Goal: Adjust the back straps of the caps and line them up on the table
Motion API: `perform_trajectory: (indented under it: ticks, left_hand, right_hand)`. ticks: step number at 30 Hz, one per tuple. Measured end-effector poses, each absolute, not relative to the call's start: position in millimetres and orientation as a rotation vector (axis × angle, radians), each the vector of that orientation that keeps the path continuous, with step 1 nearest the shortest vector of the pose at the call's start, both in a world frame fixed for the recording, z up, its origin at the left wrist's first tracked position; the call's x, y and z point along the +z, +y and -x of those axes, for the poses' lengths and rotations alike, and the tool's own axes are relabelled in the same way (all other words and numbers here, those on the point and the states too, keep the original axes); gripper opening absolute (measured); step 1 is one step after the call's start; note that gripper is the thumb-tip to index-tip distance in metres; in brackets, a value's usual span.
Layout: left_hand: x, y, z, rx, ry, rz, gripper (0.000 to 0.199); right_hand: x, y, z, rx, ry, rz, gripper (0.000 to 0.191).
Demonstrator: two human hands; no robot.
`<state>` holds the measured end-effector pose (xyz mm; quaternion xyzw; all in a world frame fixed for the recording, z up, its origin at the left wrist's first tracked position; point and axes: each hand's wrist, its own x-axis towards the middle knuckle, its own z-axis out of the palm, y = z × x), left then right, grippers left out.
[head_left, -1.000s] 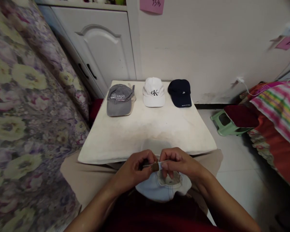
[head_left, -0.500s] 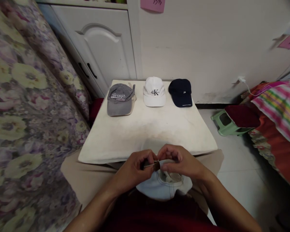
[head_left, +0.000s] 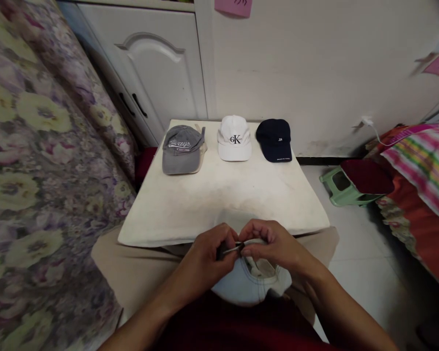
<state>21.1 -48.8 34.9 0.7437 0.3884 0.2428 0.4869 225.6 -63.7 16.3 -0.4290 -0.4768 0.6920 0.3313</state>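
A pale blue cap (head_left: 241,285) rests at my lap by the table's near edge, its back opening facing up. My left hand (head_left: 215,251) pinches the cap's strap at the left of the opening. From the other side my right hand (head_left: 265,241) grips the strap, its fingertips nearly meeting those of my left hand. Between them a small dark buckle piece shows, partly covered by the fingers. Along the table's far side lie a grey cap (head_left: 182,153), a white cap (head_left: 234,139) and a navy cap (head_left: 274,140).
The cream-covered table (head_left: 219,195) stands before my knees. A flowered curtain (head_left: 40,195) hangs at the left, beside a white cabinet (head_left: 149,63). At the right are a green stool (head_left: 338,185) and a bed with a striped cover (head_left: 428,165).
The fingers of my left hand have shifted slightly around the strap, and the buckle piece has turned and shows less. Both hands stay on the strap. The caps on the table have not moved.
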Motion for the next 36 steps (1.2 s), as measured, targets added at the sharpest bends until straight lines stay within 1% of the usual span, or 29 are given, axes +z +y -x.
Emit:
perform_trajectory:
  ticks: [9,16,21,25,31,36]
  left_hand:
    - [35.3,-48.8,-21.8,0.624,0.938,-1.899,0.022]
    - [35.8,-52.1,-22.6,0.590,1.000,-1.936,0.015]
    - [37.5,-51.3,-25.6,0.602,0.980,-1.939,0.017]
    - [38.5,-51.8,-27.8,0.598,0.982,-1.976,0.017]
    - [38.8,-52.8,-29.5,0.577,0.970,-2.014,0.022]
    - [38.3,-52.9,-28.5,0.565,0.932,-1.970,0.032]
  right_hand:
    - [18.8,-64.6,-226.4,1.798,-1.282,1.165,0.020]
    - [21.7,-64.7,-231.8,1.766,-1.405,1.177,0.017]
    - [22.6,-62.7,-233.0,1.717,-1.469,1.143,0.021]
    - [23.2,-63.8,-231.9,1.650,-1.521,1.148,0.016]
    - [22.0,-65.3,-231.3,1.541,-1.628,1.181,0.012]
    - [20.5,-65.5,-233.0,1.431,-1.736,1.181,0.009]
